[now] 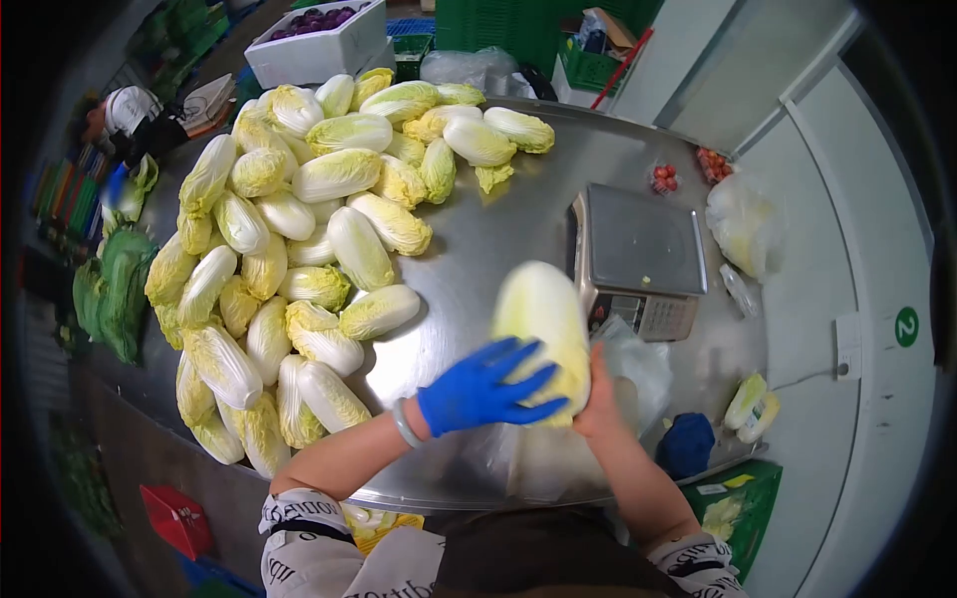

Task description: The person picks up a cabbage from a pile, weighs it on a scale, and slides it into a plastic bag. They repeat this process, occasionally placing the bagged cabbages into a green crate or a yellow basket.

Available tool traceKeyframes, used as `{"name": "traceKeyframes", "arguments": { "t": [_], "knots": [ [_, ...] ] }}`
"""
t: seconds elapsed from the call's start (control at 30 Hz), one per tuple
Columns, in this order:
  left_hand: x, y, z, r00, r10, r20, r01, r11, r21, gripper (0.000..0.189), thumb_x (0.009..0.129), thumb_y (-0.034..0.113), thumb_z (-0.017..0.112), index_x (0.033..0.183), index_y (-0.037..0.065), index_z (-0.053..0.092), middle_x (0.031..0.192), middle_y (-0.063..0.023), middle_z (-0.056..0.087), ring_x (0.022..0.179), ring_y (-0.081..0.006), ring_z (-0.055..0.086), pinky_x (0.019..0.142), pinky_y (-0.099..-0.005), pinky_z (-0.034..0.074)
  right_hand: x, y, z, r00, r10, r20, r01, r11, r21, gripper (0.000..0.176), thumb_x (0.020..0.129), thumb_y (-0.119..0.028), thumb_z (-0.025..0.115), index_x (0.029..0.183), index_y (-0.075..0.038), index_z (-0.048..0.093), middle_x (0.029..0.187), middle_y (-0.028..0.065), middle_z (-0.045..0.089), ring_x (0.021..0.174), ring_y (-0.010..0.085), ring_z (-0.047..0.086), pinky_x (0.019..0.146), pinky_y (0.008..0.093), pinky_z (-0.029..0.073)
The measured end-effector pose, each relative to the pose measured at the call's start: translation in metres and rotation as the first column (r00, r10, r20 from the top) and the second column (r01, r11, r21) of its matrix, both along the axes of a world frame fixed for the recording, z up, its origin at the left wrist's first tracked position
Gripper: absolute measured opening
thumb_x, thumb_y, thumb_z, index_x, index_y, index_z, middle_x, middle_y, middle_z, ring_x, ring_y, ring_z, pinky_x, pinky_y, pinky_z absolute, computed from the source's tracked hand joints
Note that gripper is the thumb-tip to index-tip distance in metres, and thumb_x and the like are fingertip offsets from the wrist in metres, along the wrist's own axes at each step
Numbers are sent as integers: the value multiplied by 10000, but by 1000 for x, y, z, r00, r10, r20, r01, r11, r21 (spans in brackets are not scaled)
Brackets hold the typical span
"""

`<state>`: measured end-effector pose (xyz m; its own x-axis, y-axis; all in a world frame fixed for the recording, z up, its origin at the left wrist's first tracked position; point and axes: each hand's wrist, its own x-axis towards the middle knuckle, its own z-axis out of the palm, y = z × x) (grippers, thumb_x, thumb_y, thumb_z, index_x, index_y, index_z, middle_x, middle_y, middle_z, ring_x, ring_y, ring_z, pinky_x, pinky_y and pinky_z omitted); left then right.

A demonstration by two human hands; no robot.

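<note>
A large pale napa cabbage is held between my two hands above the steel table, slightly blurred by motion. My left hand, in a blue glove, lies across its left side with the fingers wrapped over the leaves. My bare right hand grips the right side near the leafy end; some of its fingers are hidden behind the cabbage. Just right of the cabbage stands a weighing scale with a flat metal plate. Clear plastic bags lie in front of the scale, close to my right hand.
A big pile of napa cabbages covers the table's left side. Bags of tomatoes, a blue cloth-like bundle and cut cabbage pieces lie to the right. A white foam box stands behind. Another person is far left.
</note>
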<state>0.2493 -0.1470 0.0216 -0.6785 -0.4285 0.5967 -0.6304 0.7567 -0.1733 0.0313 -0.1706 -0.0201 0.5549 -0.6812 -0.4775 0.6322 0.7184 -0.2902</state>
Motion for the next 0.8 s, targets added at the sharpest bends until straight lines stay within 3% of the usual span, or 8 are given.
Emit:
{"name": "traceKeyframes", "arguments": {
  "t": [0.07, 0.17, 0.27, 0.33, 0.4, 0.47, 0.53, 0.8],
  "knots": [
    [-6, -14, 6, 997, -72, 38, 69, 995, 77, 576, 787, 138, 623, 1298, 376, 503, 1365, -54, 454, 1210, -290, 499, 971, -413, 469, -10, -21, -4, 990, -92, -106, 88, 995, -35, 603, 892, -350, 568, 1370, -29, 388, 1298, 175, 529, 1145, 309, 557, 989, 453, 454],
    [40, -49, -24, 873, 366, -324, -224, 888, 401, 622, 803, 135, 656, 1375, 121, 413, 1379, -140, 438, 1223, -327, 474, 1014, -414, 407, -56, -82, -2, 937, -129, -324, 23, 950, -311, 633, 844, -204, 620, 1391, -28, 354, 1273, 167, 544, 1119, 306, 573, 980, 442, 463],
    [131, -80, -108, 219, 784, -581, -488, 604, 631, 795, 763, 254, 755, 1378, -48, 351, 1347, -235, 445, 1234, -360, 442, 1029, -391, 367, -86, -156, 7, 378, -471, -797, -365, 716, -595, 815, 698, -113, 734, 1403, -16, 337, 1321, 173, 503, 1162, 312, 543, 969, 426, 455],
    [210, -103, -205, -207, 793, -574, -378, 476, 794, 822, 734, 262, 796, 1350, -66, 364, 1314, -219, 476, 1211, -289, 466, 999, -388, 405, -118, -208, -23, -115, -756, -645, -719, 511, -471, 938, 620, -162, 795, 1417, -50, 313, 1253, 172, 528, 1139, 343, 540, 956, 464, 445],
    [238, -111, -232, -363, 815, -451, 4, 486, 874, 768, 718, 226, 811, 1314, -48, 412, 1270, -201, 513, 1141, -287, 519, 953, -393, 449, -131, -233, -35, -321, -770, -551, -809, 526, -264, 970, 589, -220, 807, 1421, -91, 327, 1241, 167, 502, 1118, 374, 526, 919, 469, 446],
    [225, -122, -239, -391, 779, -491, -18, 527, 850, 724, 696, 194, 823, 1279, -33, 459, 1226, -174, 553, 1069, -289, 562, 909, -395, 478, -129, -238, -41, -580, -657, -482, -778, 622, 88, 972, 606, -307, 814, 1432, -145, 327, 1243, 162, 475, 1102, 381, 518, 898, 468, 443],
    [235, -128, -255, -346, 778, -524, -165, 499, 850, 672, 680, 149, 822, 1246, -27, 505, 1166, -149, 590, 1009, -277, 587, 893, -391, 486, -128, -229, -31, -548, -687, -478, -799, 598, 56, 990, 593, -403, 825, 1429, -189, 338, 1311, 163, 431, 1149, 386, 491, 947, 457, 417],
    [163, -104, -150, -451, 780, -434, 573, 625, 529, 546, 865, 243, 612, 1341, 44, 432, 1298, -97, 513, 1161, -242, 525, 993, -407, 434, -231, -243, 10, -192, -734, -651, -721, 556, -413, 952, 673, -461, 794, 1388, -7, 360, 1397, 237, 389, 1301, 381, 374, 1082, 444, 311]
  ]
}}
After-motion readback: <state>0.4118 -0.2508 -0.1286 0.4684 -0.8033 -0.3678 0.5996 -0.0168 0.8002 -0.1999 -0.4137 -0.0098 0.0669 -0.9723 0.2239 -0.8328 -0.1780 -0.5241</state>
